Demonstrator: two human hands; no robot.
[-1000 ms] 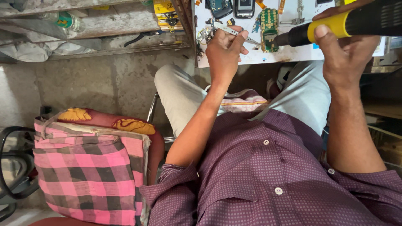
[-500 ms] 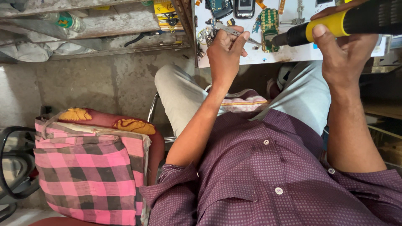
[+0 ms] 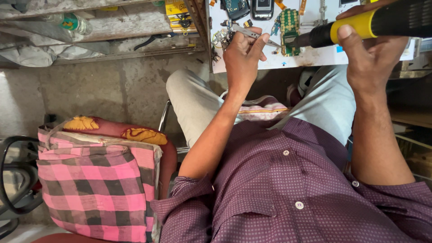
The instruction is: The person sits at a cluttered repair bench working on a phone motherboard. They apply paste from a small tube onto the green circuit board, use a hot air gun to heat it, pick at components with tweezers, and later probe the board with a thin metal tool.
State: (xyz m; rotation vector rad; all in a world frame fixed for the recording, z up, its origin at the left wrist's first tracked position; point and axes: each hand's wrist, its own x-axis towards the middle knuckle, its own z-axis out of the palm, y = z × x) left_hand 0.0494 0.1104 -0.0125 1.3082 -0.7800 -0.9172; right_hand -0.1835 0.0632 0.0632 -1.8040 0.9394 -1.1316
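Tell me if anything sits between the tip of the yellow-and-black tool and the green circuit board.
Nothing visible does. The right hand holds the yellow-and-black tool with its dark tip right at the green circuit board. The tweezers in the left hand come in from the other side.

The black-and-yellow tool (image 3: 373, 24) runs off the right edge, and small parts on the desk (image 3: 315, 58) are too tiny to identify.

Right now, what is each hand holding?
Left hand: closed on metal tweezers.
Right hand: closed on black-and-yellow tool.
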